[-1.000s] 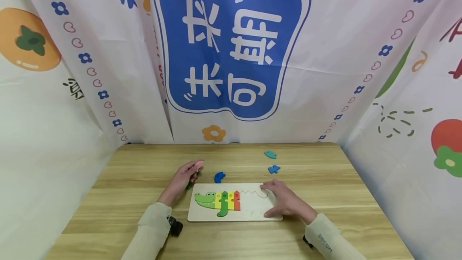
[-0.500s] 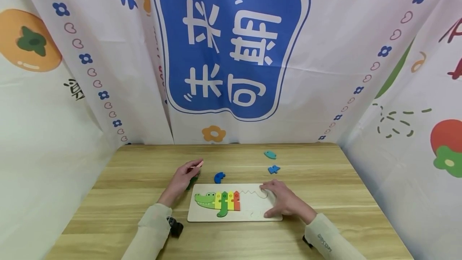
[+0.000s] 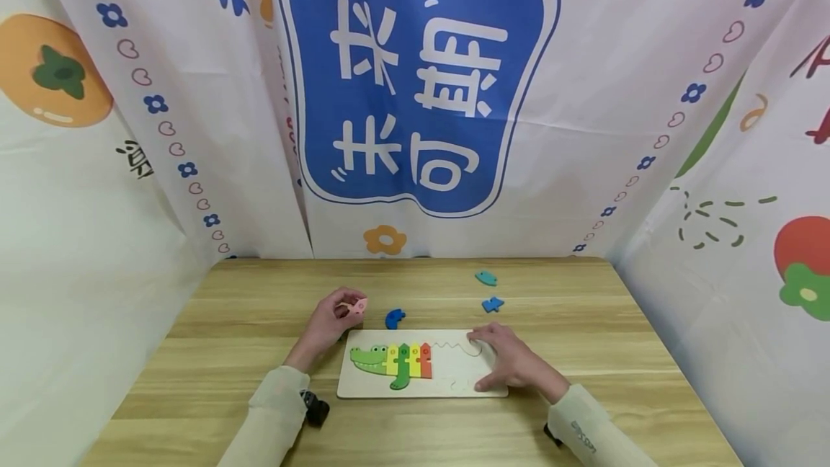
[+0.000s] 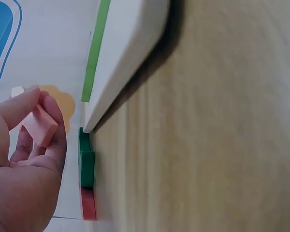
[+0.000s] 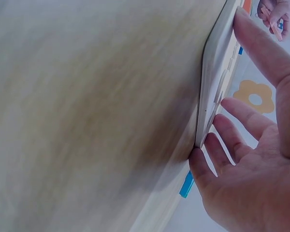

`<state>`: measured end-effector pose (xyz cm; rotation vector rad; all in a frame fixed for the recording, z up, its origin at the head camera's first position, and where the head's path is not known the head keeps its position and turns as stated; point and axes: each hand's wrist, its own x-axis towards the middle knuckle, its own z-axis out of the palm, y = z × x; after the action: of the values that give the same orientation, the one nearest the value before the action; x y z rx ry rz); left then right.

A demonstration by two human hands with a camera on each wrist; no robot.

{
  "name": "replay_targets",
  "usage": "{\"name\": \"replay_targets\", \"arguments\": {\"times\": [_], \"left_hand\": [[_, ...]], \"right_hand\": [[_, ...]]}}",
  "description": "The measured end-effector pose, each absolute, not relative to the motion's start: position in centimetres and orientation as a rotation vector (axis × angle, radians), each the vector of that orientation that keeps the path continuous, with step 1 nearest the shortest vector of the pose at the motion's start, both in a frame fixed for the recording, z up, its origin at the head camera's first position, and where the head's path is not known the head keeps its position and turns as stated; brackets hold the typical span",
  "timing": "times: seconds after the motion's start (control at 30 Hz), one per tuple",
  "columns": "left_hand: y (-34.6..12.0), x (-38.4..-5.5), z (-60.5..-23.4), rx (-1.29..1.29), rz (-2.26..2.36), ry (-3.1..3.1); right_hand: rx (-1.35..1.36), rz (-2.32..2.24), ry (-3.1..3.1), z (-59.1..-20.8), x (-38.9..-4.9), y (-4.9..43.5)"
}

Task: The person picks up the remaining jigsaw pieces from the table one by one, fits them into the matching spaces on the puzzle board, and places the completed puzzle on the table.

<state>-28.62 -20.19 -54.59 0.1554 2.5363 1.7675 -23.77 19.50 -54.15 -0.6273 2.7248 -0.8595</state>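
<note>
Pinches a pink piece (image 3: 361, 305) between the thumb and fingers of the left hand (image 3: 331, 320), raised above the wooden table (image 3: 415, 431) near the far left corner of the pale board (image 3: 454, 367). Spreads the right hand (image 3: 516, 360) wide across the board's right end, touching it, with fingers at the far side and thumb towards the near side. Shows on the board, from left to right, a green crocodile head (image 3: 368, 359), a yellow strip (image 3: 392, 362), a green strip (image 3: 403, 367) with a foot, another yellow strip (image 3: 415, 362) and a red strip (image 3: 426, 364). Includes a curved blue piece (image 3: 393, 319) just beyond the board, with a second blue piece (image 3: 492, 305) and a teal piece (image 3: 486, 278) farther right. Reveals, from the left wrist, a dark green piece (image 4: 87, 169) and a red piece (image 4: 88, 204) near the left hand.
</note>
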Motion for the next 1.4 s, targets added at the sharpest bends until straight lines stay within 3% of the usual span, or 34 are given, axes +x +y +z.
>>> {"name": "replay_targets", "arguments": {"times": [0.67, 0.93, 1.4], "left_hand": [[-20.35, -28.44, -54.57, 0.122, 1.887, 2.415], [-20.47, -28.47, -55.04, 0.271, 1.997, 2.308], [-20.26, -28.25, -54.48, 0.229, 1.786, 2.544]], "right_hand": [[-0.591, -0.847, 2.728, -53.83, -23.72, 19.3], [-0.625, -0.843, 2.729, -54.01, -23.78, 19.37], [-0.642, -0.85, 2.728, -54.03, -23.75, 19.44]]}}
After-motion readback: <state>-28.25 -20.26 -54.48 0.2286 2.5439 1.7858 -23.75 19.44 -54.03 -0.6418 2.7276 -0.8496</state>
